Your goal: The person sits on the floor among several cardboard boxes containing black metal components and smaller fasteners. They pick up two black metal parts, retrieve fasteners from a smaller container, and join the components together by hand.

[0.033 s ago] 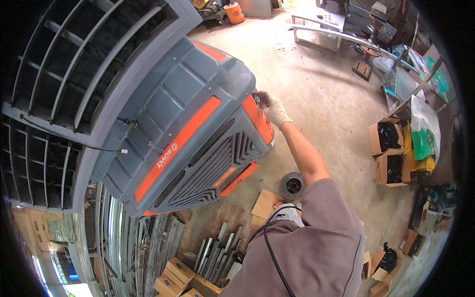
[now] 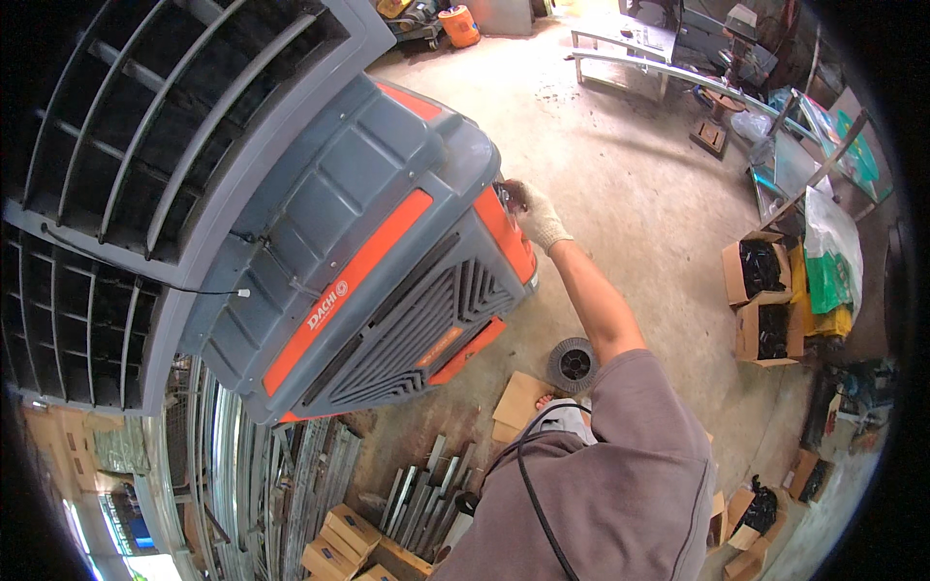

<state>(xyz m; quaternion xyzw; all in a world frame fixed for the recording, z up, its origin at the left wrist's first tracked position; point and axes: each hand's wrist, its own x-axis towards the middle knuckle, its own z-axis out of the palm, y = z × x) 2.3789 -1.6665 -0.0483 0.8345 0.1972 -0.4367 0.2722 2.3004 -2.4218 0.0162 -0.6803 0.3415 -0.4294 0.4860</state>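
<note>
At centre frame, a person's gloved right hand [image 2: 534, 215] presses against the top corner of a large grey-and-orange air cooler [image 2: 358, 261] filling the left; fingers curl around something small there, too indistinct to identify. Open cardboard boxes [image 2: 760, 300] sit at right.

Gloved right hand [image 2: 535, 215] at grey-and-orange air cooler's [image 2: 387, 252] upper corner.

Sunlit concrete floor [image 2: 630, 165], perhaps a workshop

Pale knit glove [image 2: 536, 219], greyish-mauve short sleeve [image 2: 630, 455], apparently a thin black cable [image 2: 528, 484].
</note>
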